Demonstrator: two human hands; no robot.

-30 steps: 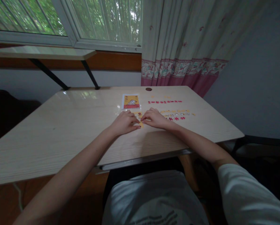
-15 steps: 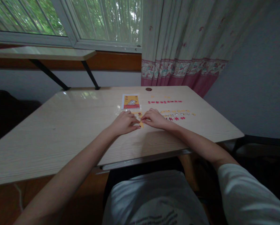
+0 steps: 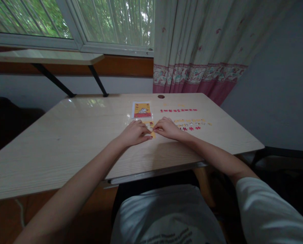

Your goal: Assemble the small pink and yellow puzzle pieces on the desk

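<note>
Yellow jigsaw puzzle pieces lie on the table between my two hands, some of them joined and partly covered by fingers. My left hand rests on their left side, its thumb and forefinger closed on the edge of the joined pieces. From the right, my right hand pinches a small puzzle piece against them, its fingertips touching the joined part. Most of that piece is hidden. Beyond my hands lies a picture card showing a white cartoon animal on yellow and red.
Right of my hands lie rows of loose pieces: red pieces, white and yellow pieces. Farther back runs another row of red pieces. The wooden table carries a raised shelf at the back left. A curtain hangs behind.
Hardly anything differs. My right fingertips have shifted very slightly at the joined puzzle pieces; my left hand stays in place.
</note>
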